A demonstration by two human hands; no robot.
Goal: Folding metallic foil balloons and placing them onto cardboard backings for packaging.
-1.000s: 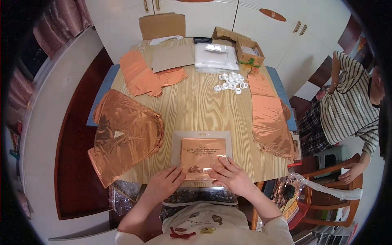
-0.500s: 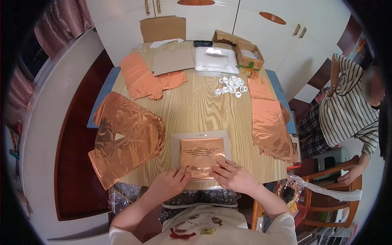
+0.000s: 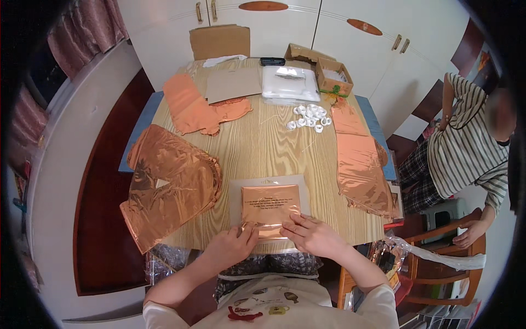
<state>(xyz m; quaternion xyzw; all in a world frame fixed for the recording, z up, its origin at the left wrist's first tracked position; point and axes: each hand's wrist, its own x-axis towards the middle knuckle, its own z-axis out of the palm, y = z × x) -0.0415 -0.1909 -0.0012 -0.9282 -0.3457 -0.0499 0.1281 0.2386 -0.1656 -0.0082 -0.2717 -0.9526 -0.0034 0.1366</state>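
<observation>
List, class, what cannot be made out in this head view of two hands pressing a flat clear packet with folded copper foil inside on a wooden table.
- Near edge of the clear packet of folded copper foil: covered by the left hand and right hand.
- Contents of the open brown cardboard box: too small.
- Small white rings: too small to identify.
- Small dark flat object at the far edge of the wooden table: too small to identify.

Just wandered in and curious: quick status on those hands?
Left hand and right hand flat on folded copper foil packet, near table edge. Fingers pressing, not gripping. Nothing in the way.
</observation>
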